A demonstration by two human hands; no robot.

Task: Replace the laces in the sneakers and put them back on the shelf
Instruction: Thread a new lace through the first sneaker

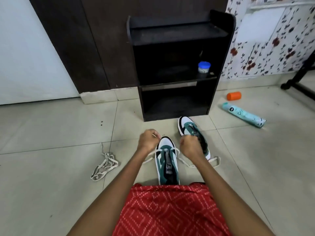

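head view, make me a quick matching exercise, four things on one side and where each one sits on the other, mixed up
Things
1 blue-lidded jar
2 loose lace
3 teal can
4 orange container

Places
a lying on the floor, right of the far sneaker
b on the shelf's middle board
c heaped on the floor, left of the near sneaker
d on the floor, between shelf and black frame foot

Pairs: 1-b, 2-c, 3-a, 4-d

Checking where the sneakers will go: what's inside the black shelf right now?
A blue-lidded jar sits on the middle board of the shelf; the bottom compartment is too dark to tell.
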